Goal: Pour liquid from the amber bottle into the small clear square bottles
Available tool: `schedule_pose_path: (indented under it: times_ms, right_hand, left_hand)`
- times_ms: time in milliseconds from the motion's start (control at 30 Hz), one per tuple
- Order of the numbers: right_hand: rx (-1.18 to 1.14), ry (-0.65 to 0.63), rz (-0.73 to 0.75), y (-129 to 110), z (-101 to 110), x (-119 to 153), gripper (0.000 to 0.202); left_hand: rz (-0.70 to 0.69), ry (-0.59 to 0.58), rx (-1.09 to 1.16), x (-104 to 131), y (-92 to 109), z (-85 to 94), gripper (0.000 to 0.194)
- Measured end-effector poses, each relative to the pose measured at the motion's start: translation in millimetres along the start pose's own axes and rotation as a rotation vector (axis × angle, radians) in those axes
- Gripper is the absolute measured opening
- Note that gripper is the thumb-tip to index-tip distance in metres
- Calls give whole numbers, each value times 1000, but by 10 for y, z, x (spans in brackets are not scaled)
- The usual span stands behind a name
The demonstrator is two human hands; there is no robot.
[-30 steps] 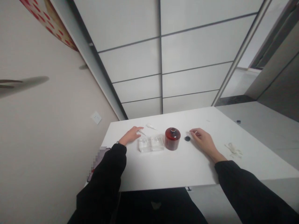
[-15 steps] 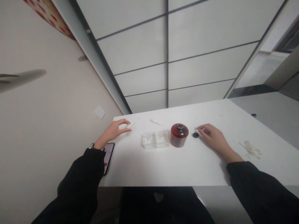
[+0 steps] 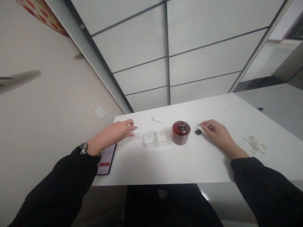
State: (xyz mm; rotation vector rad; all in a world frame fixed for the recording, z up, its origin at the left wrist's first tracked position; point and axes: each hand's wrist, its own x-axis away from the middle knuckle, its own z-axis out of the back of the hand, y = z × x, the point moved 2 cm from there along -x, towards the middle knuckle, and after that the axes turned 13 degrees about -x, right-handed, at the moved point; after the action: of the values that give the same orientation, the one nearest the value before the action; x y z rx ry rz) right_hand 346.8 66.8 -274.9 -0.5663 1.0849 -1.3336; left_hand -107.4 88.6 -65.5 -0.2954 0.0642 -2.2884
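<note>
My left hand (image 3: 121, 130) pinches a thin whitish plastic dropper (image 3: 139, 132), whose tip points right to the clear container. That clear two-part container (image 3: 157, 143) stands mid-table, with details inside too faint to tell. Right beside it is a dark red-brown bottle (image 3: 181, 135) with an uncovered narrow neck. My right hand (image 3: 214, 130) rests on the table right of the bottle, thumb and fingers together at a small pale thing (image 3: 198, 125) I cannot identify. A round black cap (image 3: 198, 132) lies close to those fingertips. Behind the container lies another translucent dropper (image 3: 157, 119).
A phone (image 3: 106, 160) with a lit screen lies at the left edge of the white table (image 3: 165, 167), partly under my left forearm. Crumpled whitish material (image 3: 255, 144) lies at the right. A small black object (image 3: 260, 109) sits on the grey surface beyond. White panelled doors (image 3: 142, 50) stand behind.
My left hand has turned and moved slightly right, bringing the dropper's tip to the clear container's left side. My right hand stays by the cap. The view has shifted slightly.
</note>
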Motion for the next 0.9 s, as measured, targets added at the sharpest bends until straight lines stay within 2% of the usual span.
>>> schedule_pose_path:
  times_ms: [300, 567, 667, 733, 833, 900]
  right_hand:
    - [-18, -6, 15, -23, 0, -1, 43]
    - [-59, 12, 31, -81, 16, -12, 37]
    - [-68, 109, 45, -150, 62, -33, 40]
    - [-65, 213, 40, -172, 120, -24, 50]
    - [-74, 396, -22, -161, 260, 71, 63]
    - [-105, 491, -76, -160, 391, 185, 64]
  left_hand:
    - [-52, -22, -85, -135, 217, 213, 27]
    - [-82, -71, -140, -260, 284, 309, 29]
    - [-94, -60, -142, -303, 254, 296, 32]
    - [-105, -42, -132, -320, 228, 289, 36]
    - [-125, -10, -99, -328, 203, 284, 42]
    - [-147, 6, -81, -332, 205, 289, 44]
